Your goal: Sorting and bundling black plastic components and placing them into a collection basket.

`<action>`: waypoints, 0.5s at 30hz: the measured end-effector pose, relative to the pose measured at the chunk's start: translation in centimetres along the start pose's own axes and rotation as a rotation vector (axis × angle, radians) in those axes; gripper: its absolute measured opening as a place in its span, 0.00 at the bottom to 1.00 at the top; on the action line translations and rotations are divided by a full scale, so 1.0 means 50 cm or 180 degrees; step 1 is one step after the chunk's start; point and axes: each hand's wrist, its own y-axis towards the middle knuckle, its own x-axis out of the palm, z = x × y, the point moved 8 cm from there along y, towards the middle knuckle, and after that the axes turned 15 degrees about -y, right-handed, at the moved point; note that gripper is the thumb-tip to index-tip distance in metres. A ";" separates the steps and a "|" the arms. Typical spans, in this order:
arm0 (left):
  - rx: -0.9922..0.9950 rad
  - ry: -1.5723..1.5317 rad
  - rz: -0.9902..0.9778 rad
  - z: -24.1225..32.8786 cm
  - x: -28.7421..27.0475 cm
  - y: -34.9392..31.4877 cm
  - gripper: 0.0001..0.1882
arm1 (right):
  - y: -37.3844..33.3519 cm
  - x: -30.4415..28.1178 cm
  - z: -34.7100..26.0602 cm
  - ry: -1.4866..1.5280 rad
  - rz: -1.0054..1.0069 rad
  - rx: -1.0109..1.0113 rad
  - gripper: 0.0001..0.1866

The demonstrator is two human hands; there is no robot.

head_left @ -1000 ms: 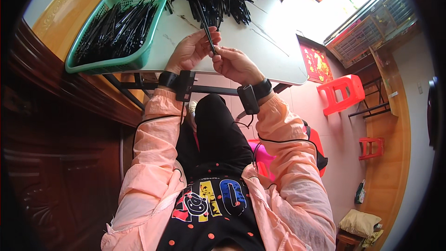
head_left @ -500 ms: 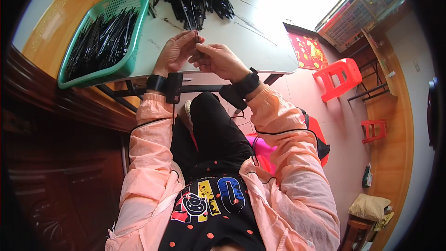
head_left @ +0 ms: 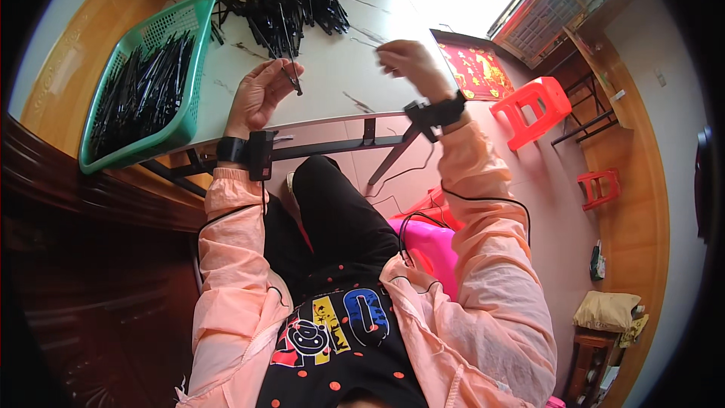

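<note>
My left hand (head_left: 259, 97) is closed on thin black strips (head_left: 292, 68) with its thumb and fingers, just above the near part of the white table (head_left: 226, 106). The strips point up toward a loose pile of thin black strips (head_left: 283, 19) on the tabletop. My right hand (head_left: 417, 66) hovers apart from the left, over the table's right side. Its fingers are curled together; whether anything small is in them cannot be made out. On the left stands a green plastic basket (head_left: 198, 79) with many black strips (head_left: 143, 83) lying lengthwise in it.
Red plastic stools (head_left: 532, 109) stand on the tiled floor to the right, by a red mat (head_left: 476, 68) near the doorway. A pink seat (head_left: 430, 245) is by my legs. Dark cables run from bands on my wrists. A tan bag (head_left: 606, 310) lies on a wooden stand at lower right.
My right hand has let go of the strips and moved away to the right. My left hand still holds them, now a little lower and farther left in the picture.
</note>
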 end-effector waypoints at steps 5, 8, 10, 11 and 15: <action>-0.0027 -0.0042 0.0016 -0.006 0.006 0.000 0.06 | -0.027 -0.155 0.108 -0.1438 0.0806 0.0356 0.13; -0.0038 -0.0023 0.0012 -0.003 0.005 -0.001 0.06 | -0.036 -0.157 0.125 -0.2015 0.0858 0.0283 0.14; -0.0051 -0.0003 0.0011 -0.005 0.004 0.000 0.06 | -0.039 -0.152 0.136 -0.1835 0.0843 0.0427 0.13; -0.0058 -0.0001 0.0026 -0.007 0.003 0.001 0.06 | -0.040 -0.148 0.146 -0.1663 0.0822 0.0565 0.12; -0.0036 -0.0007 0.0063 -0.003 0.001 -0.002 0.06 | -0.027 -0.137 0.139 -0.1729 0.0711 0.0492 0.10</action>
